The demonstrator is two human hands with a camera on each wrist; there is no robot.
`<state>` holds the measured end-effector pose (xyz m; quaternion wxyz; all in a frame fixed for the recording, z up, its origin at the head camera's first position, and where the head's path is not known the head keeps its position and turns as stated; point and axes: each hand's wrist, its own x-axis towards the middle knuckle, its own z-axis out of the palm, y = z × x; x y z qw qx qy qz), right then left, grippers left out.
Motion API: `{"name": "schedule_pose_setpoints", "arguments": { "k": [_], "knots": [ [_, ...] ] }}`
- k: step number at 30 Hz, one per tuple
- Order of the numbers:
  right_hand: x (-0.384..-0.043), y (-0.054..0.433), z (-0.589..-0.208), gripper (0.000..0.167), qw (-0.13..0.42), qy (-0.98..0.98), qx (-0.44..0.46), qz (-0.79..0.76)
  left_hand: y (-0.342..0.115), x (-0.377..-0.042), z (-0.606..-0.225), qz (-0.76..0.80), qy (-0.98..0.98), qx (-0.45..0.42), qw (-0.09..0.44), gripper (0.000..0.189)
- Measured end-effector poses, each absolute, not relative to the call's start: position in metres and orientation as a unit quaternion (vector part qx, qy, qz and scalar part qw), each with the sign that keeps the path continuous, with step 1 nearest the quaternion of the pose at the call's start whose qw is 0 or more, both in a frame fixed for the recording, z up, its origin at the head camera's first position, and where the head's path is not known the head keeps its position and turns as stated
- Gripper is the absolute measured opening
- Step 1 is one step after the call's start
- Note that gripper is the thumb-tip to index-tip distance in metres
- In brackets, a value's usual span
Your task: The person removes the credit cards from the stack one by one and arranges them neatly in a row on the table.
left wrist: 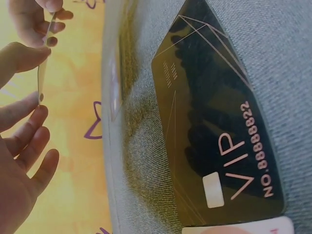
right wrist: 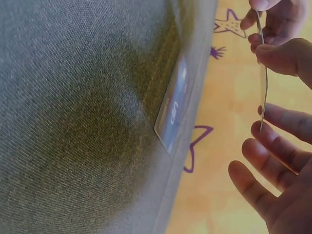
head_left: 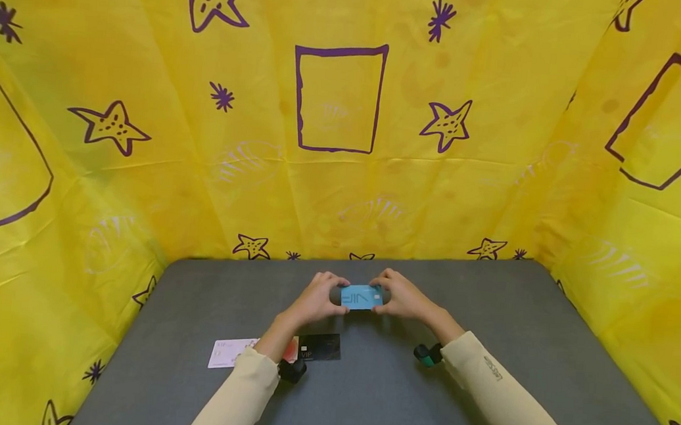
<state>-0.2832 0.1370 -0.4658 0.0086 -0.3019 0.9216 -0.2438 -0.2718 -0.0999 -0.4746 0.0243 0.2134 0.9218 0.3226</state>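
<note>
Both hands hold a light blue card by its short ends, raised over the grey table, its VIP lettering upside down in the head view. My left hand pinches one end between thumb and fingers. At the other end, my right hand pinches likewise. The wrist views show the held card nearly edge-on. Below it, another card with VIP lettering lies on the cloth near the far edge. Closer to me is a black VIP card, large in the left wrist view.
Left of the black card lie a red-patterned card, partly hidden by the left forearm, and a pale pink card. The grey cloth-covered table meets a yellow patterned curtain at the back and sides. Each wrist wears a black camera.
</note>
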Motion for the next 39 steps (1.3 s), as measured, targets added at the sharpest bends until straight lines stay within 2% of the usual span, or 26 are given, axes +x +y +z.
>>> {"name": "schedule_pose_setpoints", "arguments": {
  "k": [7, 24, 39],
  "knots": [
    [-0.276, 0.137, -0.466, 0.049, 0.011, 0.917, -0.304, -0.259, -0.101, -0.265, -0.474, 0.334, 0.919, 0.205, 0.036, 0.051],
    [-0.262, 0.136, -0.473, 0.048, 0.018, 0.913, -0.305, -0.272, -0.102, -0.247, -0.476, 0.314, 0.927, 0.204, 0.024, 0.053],
    [-0.251, 0.137, -0.487, 0.046, 0.032, 0.916, -0.299, -0.264, -0.100, -0.234, -0.491, 0.297, 0.933, 0.201, 0.036, 0.051]
  ]
}}
